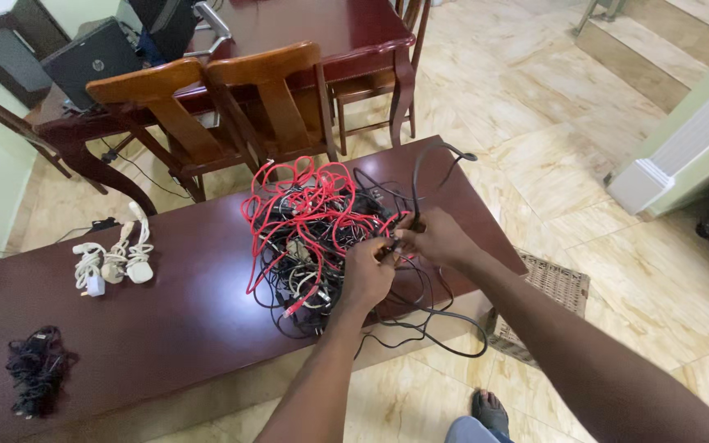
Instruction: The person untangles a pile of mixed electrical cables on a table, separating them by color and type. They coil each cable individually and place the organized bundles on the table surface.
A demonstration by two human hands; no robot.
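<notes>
A tangled heap of red and black cables (309, 226) lies on the dark wooden table (174, 320). My left hand (368, 275) grips strands at the heap's right edge. My right hand (435, 238) pinches a black cable (417, 176) that loops upward from the heap and ends in a plug near the table's far edge. Both hands nearly touch each other. More black cable hangs over the table's near edge in a loop (445, 324).
Coiled white cables with plugs (114, 258) lie at the table's left, and a small black cable bundle (36, 367) at the near left. Two wooden chairs (231, 107) stand behind the table. A woven mat (553, 287) lies on the tiled floor.
</notes>
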